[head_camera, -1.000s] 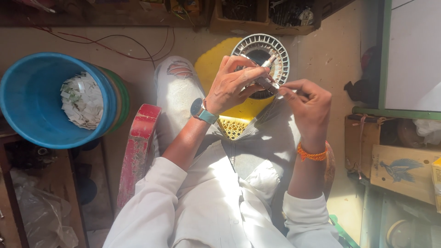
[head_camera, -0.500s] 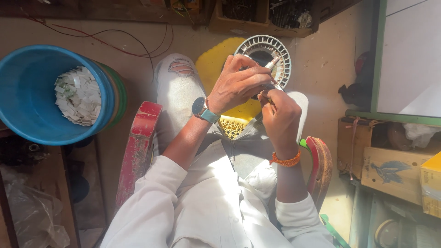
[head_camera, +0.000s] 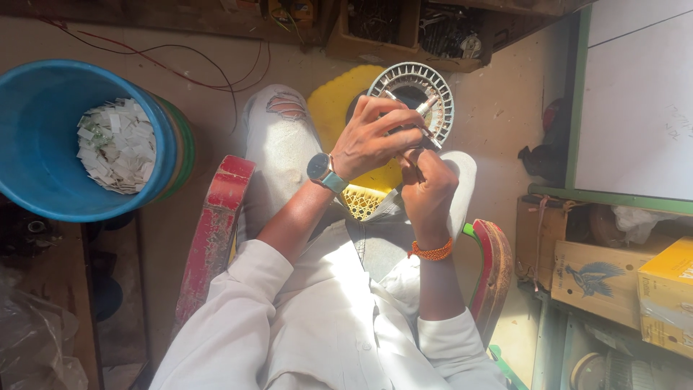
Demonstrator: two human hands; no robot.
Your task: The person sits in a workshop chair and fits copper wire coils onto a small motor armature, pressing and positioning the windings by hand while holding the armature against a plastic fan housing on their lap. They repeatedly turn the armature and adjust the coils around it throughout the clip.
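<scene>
Sunlit concrete floor [head_camera: 498, 108] filled the head view, seen from above over a seated person in a white shirt and pale torn jeans. Along the right side stood a brown cardboard box [head_camera: 588, 278] with a blue bird printed on its face, and just beside it a yellow carton [head_camera: 668, 296] with a grey band. Above them ran a green-framed white panel [head_camera: 639, 101]. At the left sat a blue plastic tub [head_camera: 43, 180] holding a heap of small white paper slips [head_camera: 115, 144]; a green tub edge showed behind it. A wooden crate [head_camera: 375, 29] of dark metal parts lay at the top. Red wires [head_camera: 180, 65] trailed across the floor.

A round grey slotted metal ring [head_camera: 433, 94] rested upright over a yellow plastic stool [head_camera: 336, 108] between the knees. The left hand [head_camera: 372, 141], with a wristwatch, curled closed around the ring's near rim. The right hand [head_camera: 429, 191], with an orange bead bracelet, was closed on a thin tool [head_camera: 424, 108] pressed against the ring. Red chair arms [head_camera: 216, 224] flanked the person.
</scene>
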